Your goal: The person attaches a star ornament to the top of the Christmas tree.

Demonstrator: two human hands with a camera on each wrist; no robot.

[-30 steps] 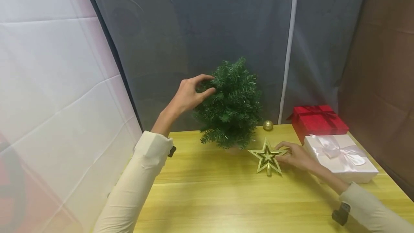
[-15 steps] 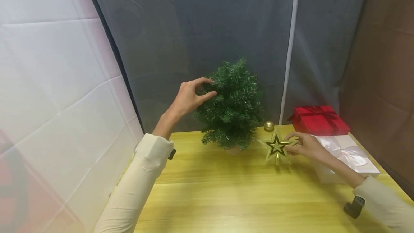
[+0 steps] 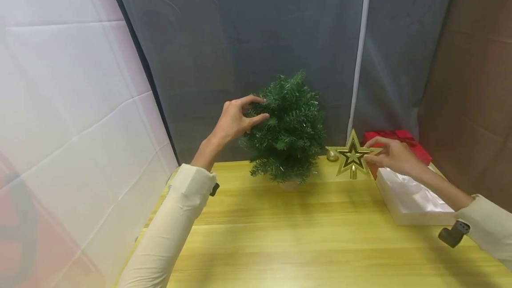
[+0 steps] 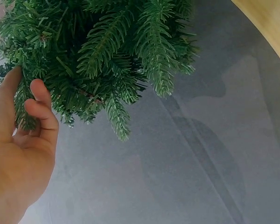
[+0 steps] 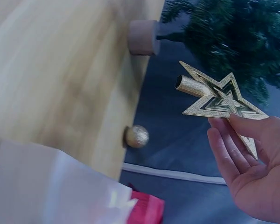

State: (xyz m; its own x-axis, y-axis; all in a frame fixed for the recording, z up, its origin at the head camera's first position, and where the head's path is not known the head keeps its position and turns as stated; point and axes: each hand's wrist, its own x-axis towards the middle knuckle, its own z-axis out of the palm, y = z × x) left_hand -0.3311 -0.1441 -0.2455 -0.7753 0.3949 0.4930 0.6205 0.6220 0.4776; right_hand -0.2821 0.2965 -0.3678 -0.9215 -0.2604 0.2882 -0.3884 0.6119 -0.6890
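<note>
A small artificial Christmas tree point(image 3: 286, 128) stands on the table at the back, on a round wooden base point(image 5: 142, 37). My left hand point(image 3: 234, 121) is at its upper left side, fingers and thumb curved about a branch tip. In the left wrist view a sprig point(image 4: 24, 105) lies between that hand's thumb and fingers. My right hand point(image 3: 394, 157) pinches a gold star tree topper point(image 3: 354, 154) by one point, thumb on one face and fingers behind. The star is raised off the table, upright, its hollow socket point(image 5: 192, 86) pointing down in the head view.
A gold ball ornament point(image 3: 332, 154) lies near the table's back edge, partly behind the star. At the right are a red gift box point(image 3: 420, 150) and a white gift box point(image 3: 412, 203) with a bow, beneath my right forearm. Grey curtain point(image 3: 240, 34) hangs behind.
My right hand has lifted the star topper up and to the right, from in front of the tree base to beside the gold ball. The left hand has barely moved.
</note>
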